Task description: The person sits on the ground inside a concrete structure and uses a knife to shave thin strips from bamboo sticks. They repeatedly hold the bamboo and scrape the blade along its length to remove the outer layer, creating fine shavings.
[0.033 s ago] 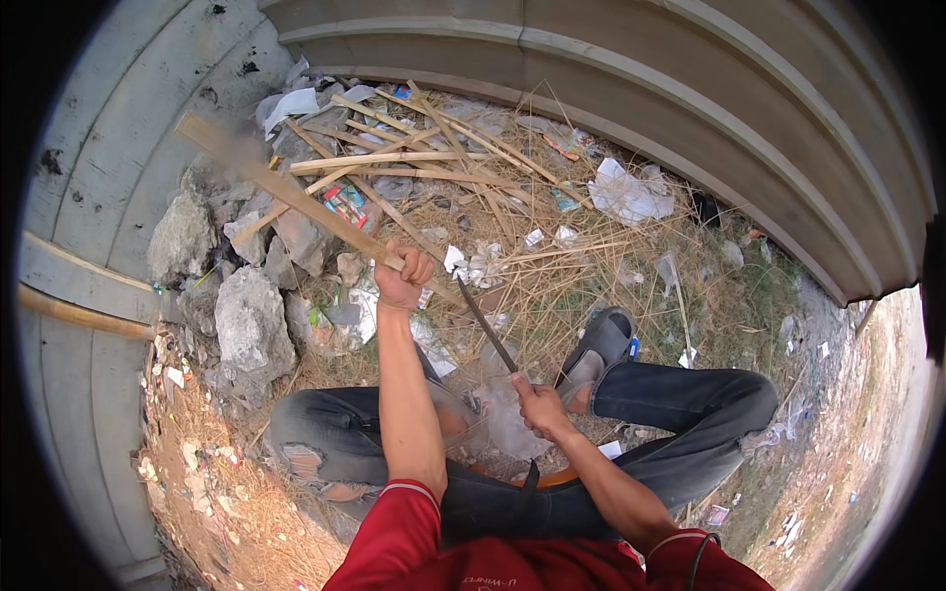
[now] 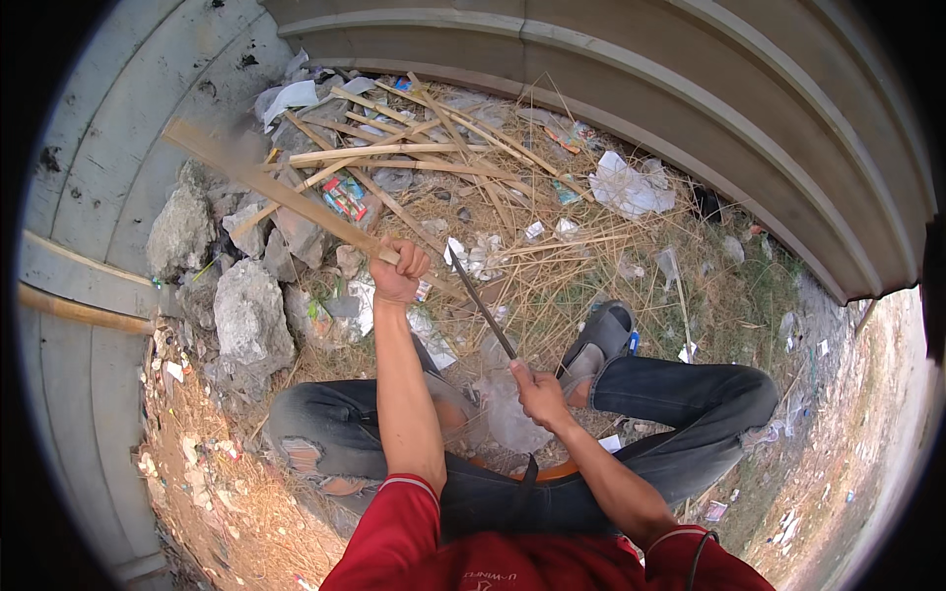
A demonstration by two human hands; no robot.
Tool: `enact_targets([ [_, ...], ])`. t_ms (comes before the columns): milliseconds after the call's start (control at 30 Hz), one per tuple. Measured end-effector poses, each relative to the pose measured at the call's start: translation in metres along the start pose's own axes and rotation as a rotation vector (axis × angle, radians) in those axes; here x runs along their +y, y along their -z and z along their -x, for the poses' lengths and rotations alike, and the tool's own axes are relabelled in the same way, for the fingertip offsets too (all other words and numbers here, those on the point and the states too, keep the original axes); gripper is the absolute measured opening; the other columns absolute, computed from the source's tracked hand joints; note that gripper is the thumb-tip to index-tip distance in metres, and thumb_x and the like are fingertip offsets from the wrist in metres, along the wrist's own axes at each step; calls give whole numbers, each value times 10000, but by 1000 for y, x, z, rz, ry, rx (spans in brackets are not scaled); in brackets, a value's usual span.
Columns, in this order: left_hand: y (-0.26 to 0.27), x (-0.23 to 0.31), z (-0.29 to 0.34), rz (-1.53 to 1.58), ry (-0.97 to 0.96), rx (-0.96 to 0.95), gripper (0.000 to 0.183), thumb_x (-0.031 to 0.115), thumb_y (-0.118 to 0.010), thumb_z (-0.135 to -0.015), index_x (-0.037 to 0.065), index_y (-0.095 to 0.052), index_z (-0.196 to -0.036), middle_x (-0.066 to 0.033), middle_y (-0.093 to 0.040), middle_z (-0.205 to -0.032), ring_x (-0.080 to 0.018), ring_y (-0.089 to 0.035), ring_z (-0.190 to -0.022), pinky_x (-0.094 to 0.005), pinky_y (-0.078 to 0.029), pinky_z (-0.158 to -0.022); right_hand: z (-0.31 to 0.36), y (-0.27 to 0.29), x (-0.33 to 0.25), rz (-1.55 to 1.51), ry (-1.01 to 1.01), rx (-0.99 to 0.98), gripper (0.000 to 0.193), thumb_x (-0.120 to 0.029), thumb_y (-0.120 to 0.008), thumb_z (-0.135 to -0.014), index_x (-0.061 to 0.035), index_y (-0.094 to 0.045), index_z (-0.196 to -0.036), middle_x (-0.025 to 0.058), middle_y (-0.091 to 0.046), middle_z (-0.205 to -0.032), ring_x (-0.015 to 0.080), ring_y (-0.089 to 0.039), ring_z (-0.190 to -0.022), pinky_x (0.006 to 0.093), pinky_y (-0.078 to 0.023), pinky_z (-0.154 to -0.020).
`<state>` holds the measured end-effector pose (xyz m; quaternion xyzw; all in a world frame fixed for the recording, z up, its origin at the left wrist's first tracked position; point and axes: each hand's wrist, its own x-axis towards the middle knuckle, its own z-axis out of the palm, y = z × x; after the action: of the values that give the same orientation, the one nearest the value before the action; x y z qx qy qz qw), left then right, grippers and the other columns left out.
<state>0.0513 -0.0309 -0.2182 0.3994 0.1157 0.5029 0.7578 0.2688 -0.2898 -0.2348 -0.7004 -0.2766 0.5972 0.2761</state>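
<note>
My left hand [image 2: 398, 271] is closed around a long bamboo slat [image 2: 296, 202]. From the fist the slat slants up and to the left, over the rocks, and its far end is slightly blurred. In my right hand [image 2: 540, 396], the fingers wrap the handle of a knife with a long, narrow dark blade [image 2: 481, 305]. The blade points up and to the left, its tip just right of my left fist and apart from the slat. My fingers hide most of the handle.
Beyond my hands, several split bamboo strips [image 2: 384, 150] lie crossed on dry straw and litter. Grey rocks [image 2: 251, 315] are piled at the left. Corrugated metal sheeting [image 2: 631, 59] closes off the back. My bent legs [image 2: 680, 399] lie to either side, with a clear plastic bag [image 2: 512, 419] between.
The knife has shifted slightly up and to the left, with its tip nearer my left fist. My left hand and the slat have moved a little to the left. Both grips stay the same.
</note>
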Motion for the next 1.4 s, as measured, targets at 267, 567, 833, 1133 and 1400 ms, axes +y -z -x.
enact_targets([
  [267,15,11,30,79,-67,7,637,540,-359,-1013,149,-330,-511,26,-264,-468,-124,-206,-440,-312,-217,-477,-10,-39,68,-11,55,61,624,-555,-566,-975,-7,-601,-678,68,-539,-565,181,-536,-479,335,-416,-488],
  [567,17,17,43,43,-164,79,628,544,-310,-1022,148,-332,-536,25,-266,-473,-127,-211,-442,-312,-208,-472,-26,-38,44,-77,191,128,523,-521,-605,-971,-87,-512,-695,-20,-445,-535,97,-428,-394,277,-319,-370],
  [833,11,14,44,-21,-280,304,646,566,-300,-1021,155,-303,-521,28,-247,-466,-131,-196,-430,-302,-194,-442,-9,-43,80,122,-61,12,636,-566,-547,-982,-23,-551,-650,72,-533,-541,190,-529,-418,336,-398,-404],
  [1133,2,8,46,-15,-292,407,642,584,-317,-1008,159,-288,-527,23,-230,-474,-137,-198,-436,-310,-174,-438,1,-55,71,374,230,80,720,-605,-489,-968,82,-671,-849,296,-640,-807,419,-635,-833,472,-493,-769],
  [1400,17,18,60,44,-334,403,652,576,-311,-1016,155,-312,-518,20,-242,-455,-133,-190,-433,-305,-170,-432,18,-42,45,310,124,-16,673,-564,-524,-970,85,-687,-902,318,-676,-847,478,-663,-886,477,-511,-808],
])
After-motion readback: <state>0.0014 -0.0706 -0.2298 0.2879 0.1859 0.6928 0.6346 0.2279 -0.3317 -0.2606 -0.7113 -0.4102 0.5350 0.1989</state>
